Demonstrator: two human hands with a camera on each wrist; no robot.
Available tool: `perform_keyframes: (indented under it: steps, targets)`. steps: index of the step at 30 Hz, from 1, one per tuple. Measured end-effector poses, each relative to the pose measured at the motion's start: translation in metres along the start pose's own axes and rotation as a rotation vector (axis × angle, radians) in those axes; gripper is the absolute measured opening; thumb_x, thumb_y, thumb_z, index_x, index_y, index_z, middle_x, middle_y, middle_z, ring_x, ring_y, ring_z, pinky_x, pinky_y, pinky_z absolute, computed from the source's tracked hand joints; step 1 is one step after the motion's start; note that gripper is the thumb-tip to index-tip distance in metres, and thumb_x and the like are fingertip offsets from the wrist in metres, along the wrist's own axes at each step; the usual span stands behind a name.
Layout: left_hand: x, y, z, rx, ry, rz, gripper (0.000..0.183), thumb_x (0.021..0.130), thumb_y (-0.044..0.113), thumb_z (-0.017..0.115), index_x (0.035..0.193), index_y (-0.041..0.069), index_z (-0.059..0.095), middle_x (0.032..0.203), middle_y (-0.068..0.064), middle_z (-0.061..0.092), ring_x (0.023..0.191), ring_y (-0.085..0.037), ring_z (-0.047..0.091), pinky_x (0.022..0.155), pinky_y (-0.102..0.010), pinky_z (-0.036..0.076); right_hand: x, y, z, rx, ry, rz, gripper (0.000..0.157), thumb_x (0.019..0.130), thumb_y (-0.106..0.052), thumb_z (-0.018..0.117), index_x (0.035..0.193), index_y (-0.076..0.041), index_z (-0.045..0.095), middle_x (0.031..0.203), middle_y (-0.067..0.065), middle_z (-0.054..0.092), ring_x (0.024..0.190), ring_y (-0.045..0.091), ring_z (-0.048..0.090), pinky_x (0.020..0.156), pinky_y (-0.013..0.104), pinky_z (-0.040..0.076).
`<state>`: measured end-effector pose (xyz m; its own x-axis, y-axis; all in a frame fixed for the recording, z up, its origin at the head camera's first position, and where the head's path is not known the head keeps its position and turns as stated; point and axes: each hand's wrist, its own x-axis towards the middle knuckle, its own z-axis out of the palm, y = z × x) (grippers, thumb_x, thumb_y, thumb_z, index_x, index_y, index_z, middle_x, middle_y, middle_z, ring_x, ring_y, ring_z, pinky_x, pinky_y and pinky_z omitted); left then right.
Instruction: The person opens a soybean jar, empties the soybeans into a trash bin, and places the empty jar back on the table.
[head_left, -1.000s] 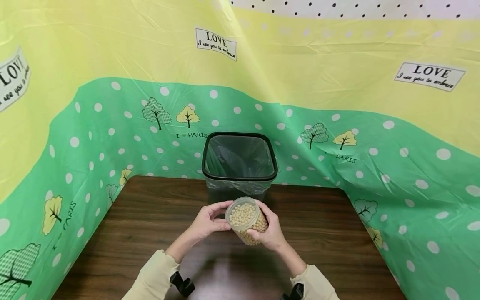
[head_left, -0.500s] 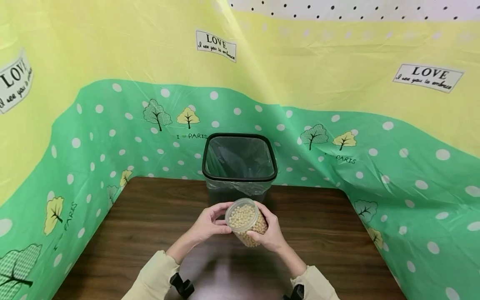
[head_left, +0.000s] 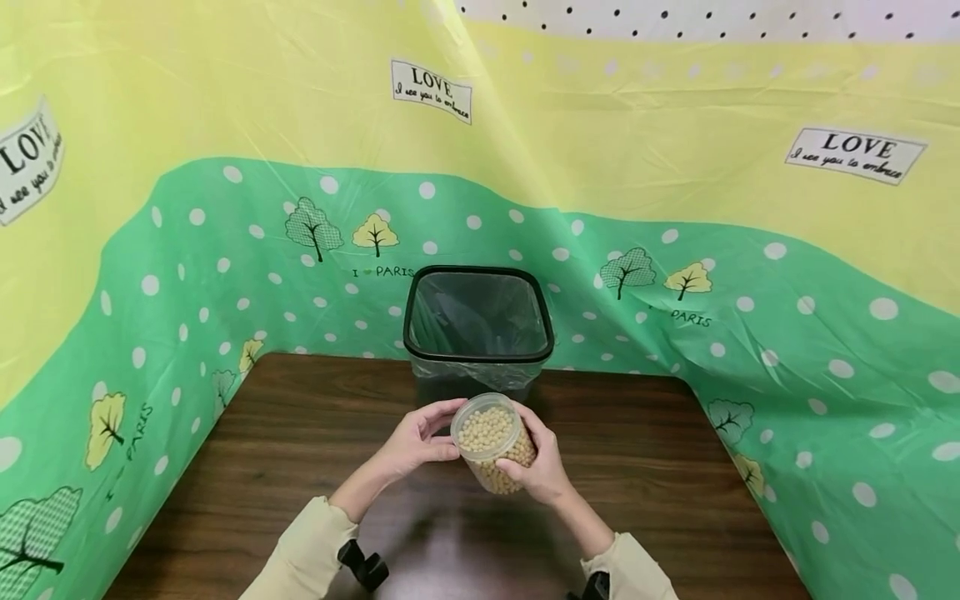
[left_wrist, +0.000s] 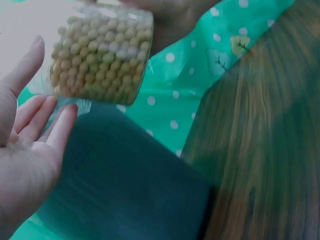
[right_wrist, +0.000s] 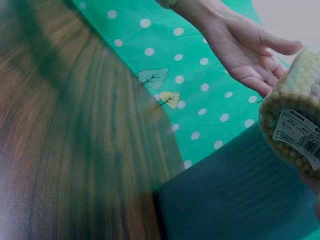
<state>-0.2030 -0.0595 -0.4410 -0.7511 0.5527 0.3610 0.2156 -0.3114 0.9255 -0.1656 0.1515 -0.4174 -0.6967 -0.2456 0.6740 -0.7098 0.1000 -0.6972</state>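
Note:
A clear plastic jar (head_left: 491, 450) full of round, pale-yellow beans is held tilted in front of the bin, its open mouth facing up toward the head camera. My right hand (head_left: 542, 462) grips its side, thumb in front and fingers behind. At the jar's rim, on the left, is my left hand (head_left: 417, 440), thumb and fingertips right beside it. The left wrist view shows that hand's fingers (left_wrist: 62, 127) fairly straight, with the palm up. A white label (right_wrist: 299, 135) with a barcode shows on the jar's base in the right wrist view.
Behind the jar stands a dark bin (head_left: 480, 358) with a black rim and a clear plastic liner. It rests near the back edge of the brown wood-grain table (head_left: 315, 433). Green and yellow printed cloth (head_left: 645, 192) surrounds the table at the back and sides.

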Motion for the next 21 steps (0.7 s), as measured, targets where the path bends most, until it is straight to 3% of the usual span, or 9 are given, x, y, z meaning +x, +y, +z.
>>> perform_keyframes:
  steps: [2,7,9,11,15,17,19,21]
  targets:
    - [0.0,-0.001,0.003,-0.002,0.013,0.003,0.071,0.078,0.014,0.072,0.131,-0.013,0.035,0.131,-0.03,0.039,0.112,-0.009,0.051,0.085,-0.028,0.048,0.0,0.0,0.001,-0.048,0.012,-0.023,0.067,0.073,-0.024,0.072,0.121,0.014,0.045,0.106,0.029,0.055,0.096,0.014,0.056,0.083,0.02,0.044]
    - [-0.001,0.0,0.02,0.025,0.182,0.029,0.07,0.071,0.01,0.077,0.127,-0.012,0.042,0.129,-0.032,0.042,0.107,-0.009,0.054,0.08,-0.029,0.05,0.0,0.0,0.008,-0.268,0.165,-0.161,0.072,0.069,-0.033,0.075,0.116,0.015,0.048,0.106,0.027,0.056,0.094,0.028,0.057,0.086,0.016,0.041]
    - [-0.002,0.001,0.023,0.031,0.212,0.043,0.068,0.07,0.008,0.078,0.125,-0.013,0.044,0.126,-0.031,0.044,0.106,-0.009,0.055,0.079,-0.029,0.051,0.0,-0.001,0.009,-0.285,0.2,-0.186,0.073,0.069,-0.033,0.076,0.115,0.016,0.049,0.105,0.028,0.056,0.092,0.031,0.056,0.087,0.015,0.04]
    - [-0.001,0.002,0.019,0.029,0.185,0.061,0.068,0.071,0.01,0.077,0.124,-0.014,0.043,0.123,-0.026,0.049,0.105,-0.009,0.055,0.079,-0.028,0.051,-0.001,0.003,0.006,-0.233,0.174,-0.156,0.073,0.069,-0.033,0.075,0.116,0.015,0.048,0.105,0.028,0.056,0.093,0.027,0.057,0.086,0.016,0.041]
    - [0.001,0.003,0.005,0.011,0.019,0.06,0.078,0.074,0.018,0.075,0.131,-0.014,0.033,0.128,-0.025,0.045,0.11,-0.01,0.052,0.082,-0.029,0.05,-0.007,0.021,-0.002,-0.051,0.027,-0.061,0.074,0.073,-0.035,0.073,0.124,0.009,0.045,0.111,0.025,0.055,0.097,0.017,0.056,0.085,0.021,0.044]
    - [0.002,0.002,0.003,0.004,-0.033,0.041,0.083,0.074,0.021,0.075,0.135,-0.012,0.03,0.133,-0.03,0.038,0.113,-0.01,0.05,0.082,-0.03,0.049,-0.009,0.029,-0.005,-0.007,-0.024,-0.035,0.074,0.073,-0.035,0.073,0.127,0.006,0.044,0.112,0.022,0.055,0.098,0.014,0.055,0.084,0.023,0.045]
    - [0.002,0.001,0.006,-0.002,-0.028,0.036,0.082,0.074,0.02,0.075,0.135,-0.011,0.031,0.134,-0.031,0.035,0.114,-0.01,0.05,0.082,-0.029,0.05,-0.006,0.023,-0.004,-0.022,-0.026,-0.041,0.073,0.073,-0.034,0.073,0.125,0.008,0.044,0.111,0.024,0.055,0.097,0.015,0.056,0.083,0.023,0.045]
    - [0.001,0.001,0.011,0.003,0.027,0.033,0.08,0.072,0.017,0.077,0.134,-0.011,0.034,0.134,-0.03,0.037,0.112,-0.01,0.051,0.08,-0.03,0.05,-0.003,0.014,-0.003,-0.083,0.004,-0.055,0.072,0.07,-0.031,0.075,0.122,0.01,0.046,0.109,0.025,0.056,0.097,0.018,0.056,0.084,0.021,0.044]
